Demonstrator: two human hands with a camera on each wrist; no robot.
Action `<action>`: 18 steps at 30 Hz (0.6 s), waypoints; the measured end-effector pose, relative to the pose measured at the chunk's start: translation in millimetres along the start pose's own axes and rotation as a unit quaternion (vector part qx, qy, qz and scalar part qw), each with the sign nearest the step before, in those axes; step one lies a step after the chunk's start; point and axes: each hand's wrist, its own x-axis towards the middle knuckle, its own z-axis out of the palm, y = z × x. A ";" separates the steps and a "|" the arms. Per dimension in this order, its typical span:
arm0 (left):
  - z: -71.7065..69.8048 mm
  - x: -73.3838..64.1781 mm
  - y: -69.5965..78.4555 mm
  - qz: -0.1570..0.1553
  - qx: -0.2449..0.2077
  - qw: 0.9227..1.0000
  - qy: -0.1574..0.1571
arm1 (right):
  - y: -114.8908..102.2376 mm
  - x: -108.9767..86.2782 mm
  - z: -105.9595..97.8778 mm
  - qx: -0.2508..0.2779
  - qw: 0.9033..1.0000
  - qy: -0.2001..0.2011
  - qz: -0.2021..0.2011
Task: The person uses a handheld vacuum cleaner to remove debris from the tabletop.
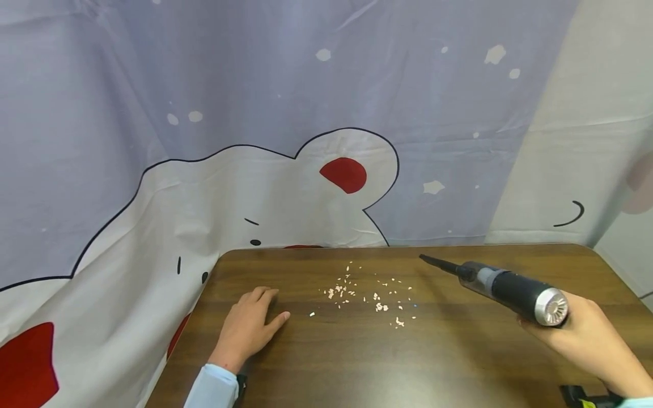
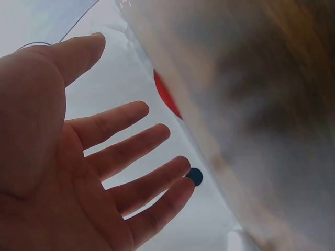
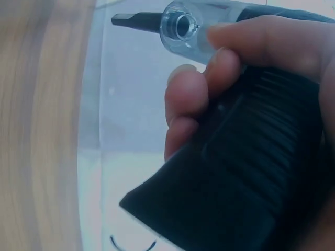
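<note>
A black and silver handheld vacuum cleaner (image 1: 515, 290) with a clear front chamber and a slim dark nozzle (image 1: 440, 264) is held above the right side of the table. My right hand (image 1: 586, 334) grips its ribbed black handle (image 3: 256, 151), fingers wrapped round it in the right wrist view. The nozzle points left, toward small pale scraps (image 1: 379, 307) scattered mid-table. Left of the scraps, my left hand (image 1: 247, 324) is palm down at the table with nothing in it. Its fingers and thumb spread loosely in the left wrist view.
The brown wooden table (image 1: 326, 362) has rounded far corners. Right behind it hangs a lilac and white printed cloth (image 1: 255, 85), which also runs down the left side. One tiny blue speck (image 1: 415, 305) lies at the scraps' right edge.
</note>
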 end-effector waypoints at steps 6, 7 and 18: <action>-1.1 -2.1 12.4 0.035 -0.008 0.999 0.014 | -26.2 -1.7 16.2 -0.003 0.997 0.010 -0.077; -0.5 -2.4 14.9 0.043 -0.010 0.999 0.019 | -30.5 -2.2 19.2 -0.002 0.996 0.010 -0.087; 2.2 -4.2 52.7 0.143 -0.027 0.989 0.028 | -66.9 -7.5 43.7 0.016 0.987 -0.015 -0.159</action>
